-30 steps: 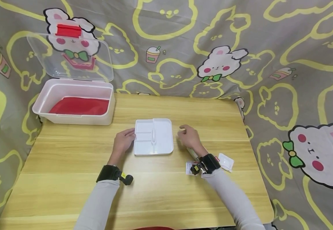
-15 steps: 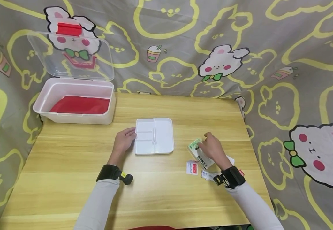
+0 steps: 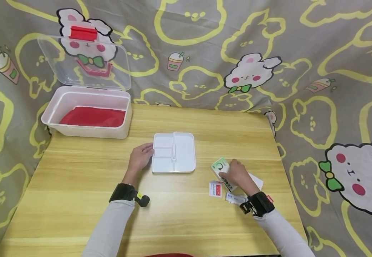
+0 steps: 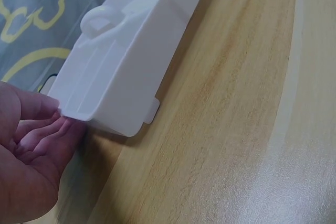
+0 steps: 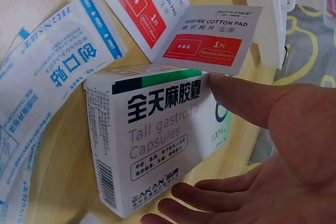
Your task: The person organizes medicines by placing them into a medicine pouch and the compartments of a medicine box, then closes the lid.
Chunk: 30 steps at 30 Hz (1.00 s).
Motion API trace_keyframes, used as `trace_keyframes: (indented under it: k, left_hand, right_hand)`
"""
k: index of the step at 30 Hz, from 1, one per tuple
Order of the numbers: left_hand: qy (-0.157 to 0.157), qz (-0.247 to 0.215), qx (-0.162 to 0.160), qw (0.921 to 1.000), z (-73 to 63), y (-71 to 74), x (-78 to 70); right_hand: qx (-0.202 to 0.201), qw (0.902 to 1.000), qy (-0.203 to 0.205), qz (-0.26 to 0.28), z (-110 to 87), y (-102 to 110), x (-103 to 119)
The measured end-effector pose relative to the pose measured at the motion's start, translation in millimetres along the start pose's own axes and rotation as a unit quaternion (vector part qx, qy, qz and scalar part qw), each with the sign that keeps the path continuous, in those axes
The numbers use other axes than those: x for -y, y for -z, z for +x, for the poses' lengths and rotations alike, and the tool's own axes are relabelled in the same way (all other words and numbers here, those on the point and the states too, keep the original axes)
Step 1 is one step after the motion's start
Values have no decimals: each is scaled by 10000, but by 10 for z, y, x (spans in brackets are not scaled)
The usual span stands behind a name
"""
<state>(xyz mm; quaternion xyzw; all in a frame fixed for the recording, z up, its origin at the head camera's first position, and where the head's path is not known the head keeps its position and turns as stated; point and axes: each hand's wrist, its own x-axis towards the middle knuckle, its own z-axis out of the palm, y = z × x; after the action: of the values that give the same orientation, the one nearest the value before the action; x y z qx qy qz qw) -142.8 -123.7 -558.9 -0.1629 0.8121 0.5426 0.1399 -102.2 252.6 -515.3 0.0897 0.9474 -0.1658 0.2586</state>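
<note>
A white divided tray (image 3: 184,151) with a raised central handle sits mid-table. My left hand (image 3: 139,158) holds its left side; in the left wrist view, the thumb lies on the tray's rim and the fingers come under it. To the right, a white and green box of capsules (image 3: 220,166) lies on the table, printed "Tall gastrodia Capsules". My right hand (image 3: 238,173) spans this box from above. In the right wrist view, the thumb presses one long edge of the capsule box (image 5: 157,135), and the fingers (image 5: 210,200) curve around the opposite edge.
Iodine cotton pad packets (image 5: 205,38) and wound plaster wrappers (image 5: 58,77) lie beside the box. Another white item (image 3: 256,181) is partly behind the right hand. At back left stands a clear lidded bin (image 3: 96,132), lid raised, with red material inside. Patterned cloth surrounds the table.
My right hand has moved right from beside the tray to the capsule box, its fingers closing around the box. The left hand has stayed at the tray.
</note>
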Motion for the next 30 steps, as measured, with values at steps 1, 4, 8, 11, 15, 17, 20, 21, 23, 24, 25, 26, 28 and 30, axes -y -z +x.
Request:
trace_keyframes:
  k: [1, 4, 8, 11, 15, 17, 20, 21, 23, 24, 25, 26, 28, 30]
  left_hand:
    - [-5, 0, -1, 10000, -1, 1, 0]
    - [-37, 11, 0, 10000, 8, 4, 6]
    - [-96, 18, -49, 9999, 15, 6, 12]
    - [-84, -11, -67, 9999, 10, 5, 16]
    - [-7, -14, -51, 10000, 8, 2, 23]
    - [10, 0, -68, 10000, 9, 2, 25]
    - [-22, 11, -82, 10000, 8, 2, 25]
    - [-32, 20, -75, 10000, 8, 1, 25]
    - [-56, 47, -69, 9999, 11, -3, 26]
    - [-74, 62, -71, 9999, 12, -7, 25]
    - [-100, 83, -78, 9999, 13, -10, 25]
    - [-135, 114, -91, 9998, 11, -14, 24]
    - [-223, 152, -135, 9995, 10, -21, 21]
    - [-304, 172, -167, 9993, 2, -25, 16]
  right_hand:
    - [7, 10000, 3, 10, 5, -9, -9]
    - [-37, 9999, 94, 6, 13, -35, -36]
    - [-122, 9994, 329, -52, 4, -50, -39]
    - [-146, 9990, 401, -97, -18, -57, -22]
    - [-205, 9987, 422, -219, -39, -79, 2]
    - [-244, 9983, 445, -297, -42, -92, 9]
    - [-272, 9979, 450, -390, -36, -109, 12]
    - [-268, 9979, 438, -395, -35, -113, 14]
    - [-250, 9980, 419, -392, -30, -120, 13]
    - [-233, 9982, 408, -375, -27, -119, 12]
    - [-214, 9983, 405, -359, -27, -116, 12]
    - [-204, 9984, 401, -352, -25, -112, 11]
    - [-222, 9982, 428, -344, -17, -105, 1]
    - [-250, 9982, 446, -314, -6, -92, -5]
